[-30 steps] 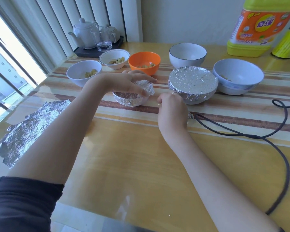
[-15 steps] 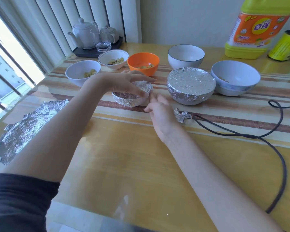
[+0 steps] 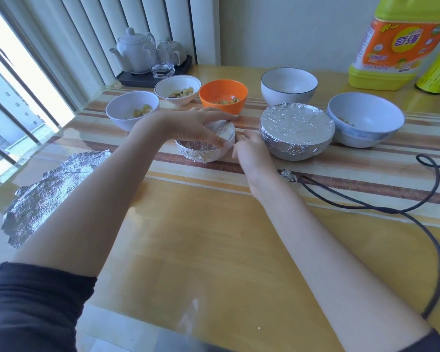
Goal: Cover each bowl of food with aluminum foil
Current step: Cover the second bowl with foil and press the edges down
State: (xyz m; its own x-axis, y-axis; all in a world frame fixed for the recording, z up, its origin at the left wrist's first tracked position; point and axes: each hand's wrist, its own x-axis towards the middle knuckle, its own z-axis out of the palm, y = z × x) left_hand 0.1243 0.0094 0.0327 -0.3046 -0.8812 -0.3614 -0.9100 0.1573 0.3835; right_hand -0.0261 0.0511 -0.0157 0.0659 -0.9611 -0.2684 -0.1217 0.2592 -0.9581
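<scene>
Two bowls wrapped: you have the small one under your hands and a larger one beside it; five wait bare.
Loose foil sheet (image 3: 54, 194): near your left elbow at the table edge, crumpled flat; expect it light, limp and easy to tear, so lift it by two edges, not by one corner.
Foil scrap (image 3: 288, 175): a little wad just behind your right wrist, beside the black cable (image 3: 437, 224).
Small foil-covered bowl (image 3: 208, 144): mid-table on the striped mat; likely light enough to skid, so you steady it from above while you crimp.
Left hand (image 3: 196, 128): spread over the top, fingers curled down onto the foil rim, thumb on the near side.
Right hand (image 3: 249, 151): fingers extended against the bowl's right side, pressing foil to the wall; you cannot tell whether it pinches a fold.
Large foil-covered bowl (image 3: 296, 130): just right of your right hand, foil smooth on top and tucked partway down the wall.
Pale blue bowl (image 3: 365, 120): right, a few yellowish food pieces showing.
White bowl at left (image 3: 131, 111): yellow cubes inside.
Small white bowl (image 3: 177, 88): cubed food.
Orange bowl (image 3: 222, 96): cubed food.
Blue-rimmed white bowl (image 3: 288, 85): contents hidden by its wall.
Tea set (image 3: 148, 57): far corner, on a dark tray.
Yellow jug (image 3: 394, 41): far right.
</scene>
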